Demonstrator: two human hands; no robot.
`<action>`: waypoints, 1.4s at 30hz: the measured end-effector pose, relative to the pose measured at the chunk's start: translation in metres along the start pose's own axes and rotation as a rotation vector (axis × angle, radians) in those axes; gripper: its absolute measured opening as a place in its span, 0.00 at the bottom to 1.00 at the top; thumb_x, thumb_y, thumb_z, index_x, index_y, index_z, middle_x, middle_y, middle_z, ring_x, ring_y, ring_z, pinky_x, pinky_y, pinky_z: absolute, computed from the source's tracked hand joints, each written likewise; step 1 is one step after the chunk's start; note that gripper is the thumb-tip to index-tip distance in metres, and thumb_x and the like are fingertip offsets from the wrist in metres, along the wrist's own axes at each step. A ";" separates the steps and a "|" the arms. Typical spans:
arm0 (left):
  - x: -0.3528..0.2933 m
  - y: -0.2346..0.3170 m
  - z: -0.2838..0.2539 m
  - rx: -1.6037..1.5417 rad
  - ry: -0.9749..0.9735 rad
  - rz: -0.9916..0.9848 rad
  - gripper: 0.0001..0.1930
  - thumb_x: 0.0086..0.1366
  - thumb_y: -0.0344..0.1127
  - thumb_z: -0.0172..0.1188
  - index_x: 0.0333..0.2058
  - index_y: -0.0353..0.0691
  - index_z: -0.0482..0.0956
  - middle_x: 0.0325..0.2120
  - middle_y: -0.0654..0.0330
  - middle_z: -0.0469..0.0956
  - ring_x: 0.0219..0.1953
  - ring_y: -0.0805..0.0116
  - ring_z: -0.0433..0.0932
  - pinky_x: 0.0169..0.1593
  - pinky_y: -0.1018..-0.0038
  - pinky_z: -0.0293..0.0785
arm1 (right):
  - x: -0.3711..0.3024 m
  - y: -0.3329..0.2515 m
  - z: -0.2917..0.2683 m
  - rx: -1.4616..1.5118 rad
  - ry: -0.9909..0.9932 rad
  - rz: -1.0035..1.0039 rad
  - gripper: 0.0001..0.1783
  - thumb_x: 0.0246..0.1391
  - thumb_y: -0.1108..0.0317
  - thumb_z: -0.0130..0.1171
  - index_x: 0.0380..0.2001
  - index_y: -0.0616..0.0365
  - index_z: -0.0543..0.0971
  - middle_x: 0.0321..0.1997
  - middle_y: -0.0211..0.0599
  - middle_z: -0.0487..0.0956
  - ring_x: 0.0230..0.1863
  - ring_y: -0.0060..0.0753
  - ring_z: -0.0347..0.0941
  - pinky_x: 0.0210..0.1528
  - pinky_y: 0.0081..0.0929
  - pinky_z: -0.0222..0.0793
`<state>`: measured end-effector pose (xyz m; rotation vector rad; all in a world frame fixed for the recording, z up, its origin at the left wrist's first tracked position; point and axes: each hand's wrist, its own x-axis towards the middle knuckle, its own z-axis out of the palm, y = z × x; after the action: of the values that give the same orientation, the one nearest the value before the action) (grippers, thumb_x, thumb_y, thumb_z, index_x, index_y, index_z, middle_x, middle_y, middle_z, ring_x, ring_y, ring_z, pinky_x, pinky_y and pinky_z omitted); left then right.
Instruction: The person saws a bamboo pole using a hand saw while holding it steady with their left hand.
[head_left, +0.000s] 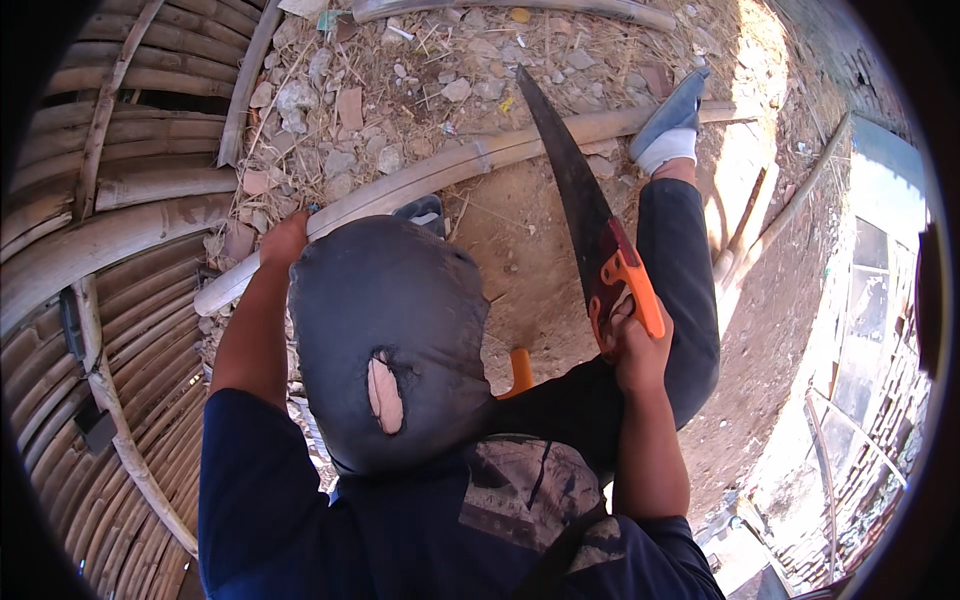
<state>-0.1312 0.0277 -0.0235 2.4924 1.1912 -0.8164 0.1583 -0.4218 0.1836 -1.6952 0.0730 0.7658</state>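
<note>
My right hand [640, 345] is wrapped round the orange handle of a handsaw [575, 180]. Its long dark blade points up and away, passing over a bamboo pole [400, 185] in this view; whether the teeth touch the pole I cannot tell. At the pole's left part, my left hand [285, 238] grips it, fingers partly hidden. The pole lies slantwise on the ground. My right foot, in a grey-blue shoe [672, 118], rests at its right part. A large dark rounded form with a slit, apparently my bent left knee [390, 310], hides part of the pole's near side.
Bamboo slats [150, 340] form a structure on the left. Stones and dry straw [400, 90] litter the ground beyond the pole, where another bamboo length [520, 8] lies. Something orange [520, 370] shows beside my knee. Thin poles [790, 225] lie at the right.
</note>
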 end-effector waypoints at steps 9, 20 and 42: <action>-0.013 -0.002 -0.040 0.035 0.054 0.027 0.14 0.70 0.38 0.53 0.51 0.45 0.76 0.50 0.49 0.83 0.56 0.46 0.82 0.57 0.52 0.78 | -0.016 -0.011 0.008 -0.026 -0.007 -0.066 0.05 0.52 0.77 0.55 0.34 0.62 0.74 0.24 0.30 0.73 0.18 0.18 0.66 0.23 0.19 0.65; 0.001 0.010 -0.017 -0.067 0.001 0.055 0.21 0.69 0.49 0.52 0.56 0.48 0.77 0.53 0.48 0.83 0.58 0.45 0.80 0.61 0.52 0.74 | -0.020 -0.009 0.003 -0.067 0.072 -0.115 0.05 0.53 0.78 0.55 0.35 0.61 0.74 0.25 0.30 0.74 0.19 0.18 0.66 0.23 0.18 0.64; -0.003 0.048 -0.001 0.024 0.197 0.061 0.15 0.69 0.42 0.55 0.52 0.48 0.75 0.56 0.57 0.73 0.64 0.57 0.72 0.63 0.51 0.71 | -0.062 -0.016 0.018 -0.097 0.049 -0.188 0.05 0.53 0.76 0.55 0.35 0.61 0.73 0.24 0.31 0.75 0.17 0.20 0.68 0.20 0.19 0.63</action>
<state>-0.0953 -0.0041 -0.0208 2.6655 1.1651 -0.5838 0.1091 -0.4231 0.2279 -1.7837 -0.0903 0.5957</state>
